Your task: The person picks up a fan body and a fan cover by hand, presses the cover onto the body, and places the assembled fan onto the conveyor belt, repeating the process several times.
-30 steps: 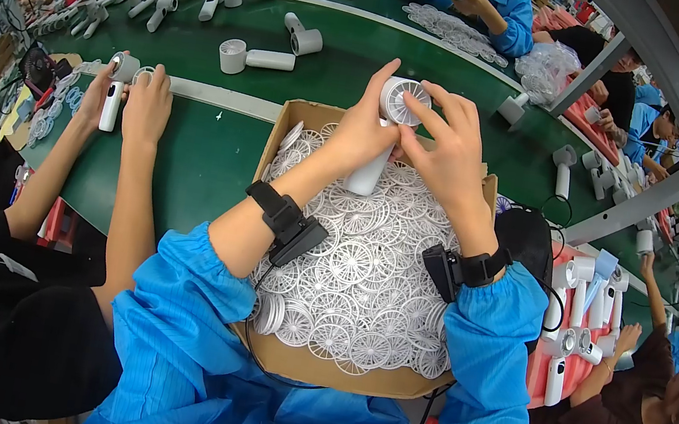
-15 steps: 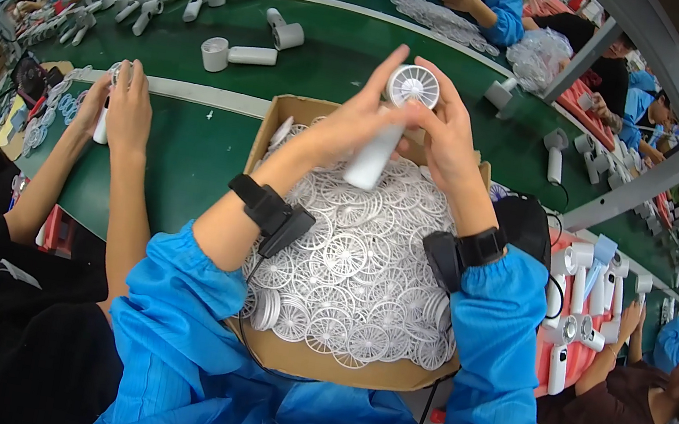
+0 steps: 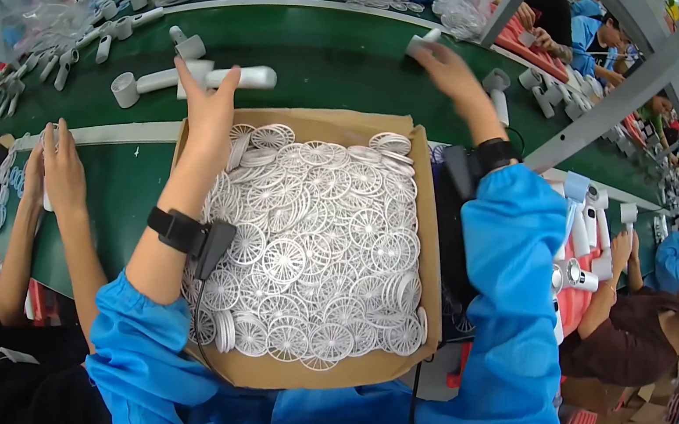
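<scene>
My left hand (image 3: 209, 107) is at the green belt, finger and thumb spread apart beside a white handheld fan (image 3: 244, 77). That fan lies with its handle to the right; its head is partly behind my fingers. Farther right, my right hand (image 3: 450, 74) reaches over the belt, a little blurred, with its fingers closed on another white fan body (image 3: 422, 41). Between my forearms stands an open cardboard box (image 3: 430, 271), heaped with round white spoked fan grilles (image 3: 288, 259).
More white fan bodies (image 3: 124, 89) lie on the green belt (image 3: 311, 52) to the left. On my left a co-worker's hands (image 3: 61, 172) hold a white piece. A grey metal post (image 3: 615, 100) slants at the right, near a pink tray (image 3: 578, 303) of fans. Other people work across the belt.
My hands have parted. The fan they held together now lies on the belt by my left hand. My right hand has moved out to another fan body. The view has shifted.
</scene>
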A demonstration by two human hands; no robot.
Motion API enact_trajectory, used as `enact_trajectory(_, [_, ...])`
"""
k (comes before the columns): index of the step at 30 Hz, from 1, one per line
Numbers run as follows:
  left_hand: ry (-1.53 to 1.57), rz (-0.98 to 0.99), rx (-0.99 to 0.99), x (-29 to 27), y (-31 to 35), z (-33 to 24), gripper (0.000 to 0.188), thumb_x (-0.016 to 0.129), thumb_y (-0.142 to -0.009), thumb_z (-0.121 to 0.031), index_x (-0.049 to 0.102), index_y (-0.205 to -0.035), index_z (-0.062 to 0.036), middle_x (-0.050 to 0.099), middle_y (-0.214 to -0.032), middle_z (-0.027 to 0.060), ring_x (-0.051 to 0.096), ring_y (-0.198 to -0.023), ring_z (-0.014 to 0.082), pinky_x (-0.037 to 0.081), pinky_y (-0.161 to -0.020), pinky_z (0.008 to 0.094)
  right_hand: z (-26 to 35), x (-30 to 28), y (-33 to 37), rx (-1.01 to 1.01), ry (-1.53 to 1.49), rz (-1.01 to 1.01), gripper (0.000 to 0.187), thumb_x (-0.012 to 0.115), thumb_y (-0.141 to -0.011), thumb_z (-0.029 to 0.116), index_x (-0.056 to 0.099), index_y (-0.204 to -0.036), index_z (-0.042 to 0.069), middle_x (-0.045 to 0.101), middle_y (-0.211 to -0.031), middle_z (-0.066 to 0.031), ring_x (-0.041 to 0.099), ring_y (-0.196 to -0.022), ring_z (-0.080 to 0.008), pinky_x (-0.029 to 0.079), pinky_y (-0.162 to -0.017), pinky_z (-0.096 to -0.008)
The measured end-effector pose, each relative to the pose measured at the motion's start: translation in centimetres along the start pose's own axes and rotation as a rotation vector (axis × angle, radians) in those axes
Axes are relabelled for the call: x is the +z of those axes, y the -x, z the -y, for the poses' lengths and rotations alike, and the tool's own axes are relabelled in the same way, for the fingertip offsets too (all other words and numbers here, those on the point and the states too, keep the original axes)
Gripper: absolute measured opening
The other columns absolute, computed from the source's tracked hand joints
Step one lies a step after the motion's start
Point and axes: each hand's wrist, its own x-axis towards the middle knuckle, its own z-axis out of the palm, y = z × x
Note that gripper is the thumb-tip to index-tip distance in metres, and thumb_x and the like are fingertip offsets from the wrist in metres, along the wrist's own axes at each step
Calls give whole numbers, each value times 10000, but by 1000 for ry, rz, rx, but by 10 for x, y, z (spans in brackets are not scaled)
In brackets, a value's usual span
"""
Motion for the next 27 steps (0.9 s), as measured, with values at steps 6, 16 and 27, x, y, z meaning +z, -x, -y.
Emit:
enact_trajectory(6, [90,51,75,20,18,13,563,491,-921,-100,269,-1439,-93,478,-1333,192,542,-1091,214,402,-936,290,-211,-101,-21,571,766,-51,552,607,-810,363,545,-1235,16,592,-1199,-219,553,-1152,-345,442,-934,-448])
enact_trajectory(16, [22,656,-137,25,22,6,356,508,-920,-149,515,-1243,-1,633,-1067,129,583,-956,153,482,-840,293,-108,-60,-7,509,-343,-85,531,676,-732,453,563,-1116,103,546,-970,-21,495,-873,-163,407,-718,-324])
enact_trajectory(27, [49,600,-125,29,29,-14,419,634,-818,-290,539,-1065,35,614,-926,103,600,-799,163,511,-689,359,39,35,110,-473,1130,300,241,669,-755,257,686,-946,110,561,-1004,-98,502,-923,-260,419,-821,-362])
